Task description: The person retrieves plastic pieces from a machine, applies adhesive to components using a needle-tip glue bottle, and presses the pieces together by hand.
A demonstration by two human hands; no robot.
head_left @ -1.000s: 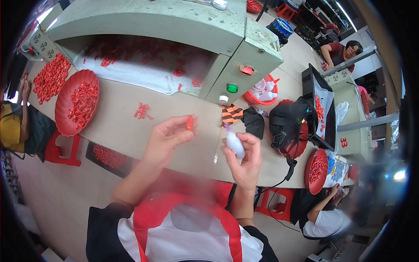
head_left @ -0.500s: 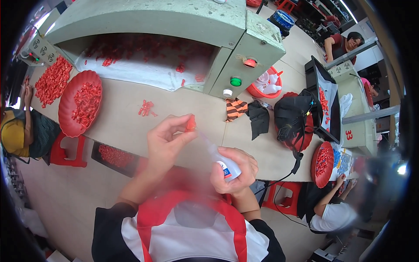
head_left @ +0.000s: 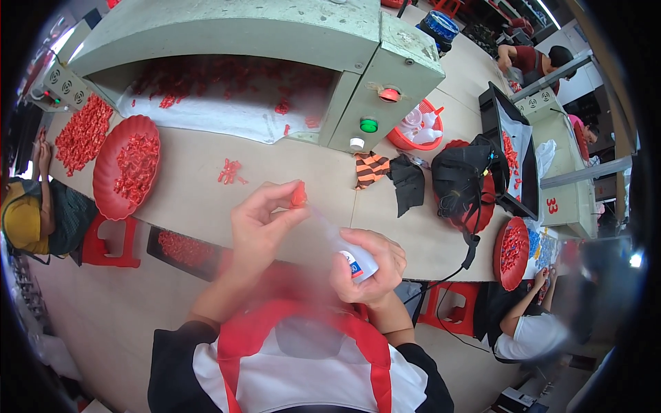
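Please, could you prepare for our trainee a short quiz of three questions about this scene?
1. True or false: the right hand holds a squeeze bottle, its tip pointing toward the left hand.
2. What is held in the left hand? A) a black cloth B) a small red piece C) a red basket
3. Fill in: on the pale green machine, the green control sits between the red control and the ____.

Key: 1. True. 2. B. 3. White control.
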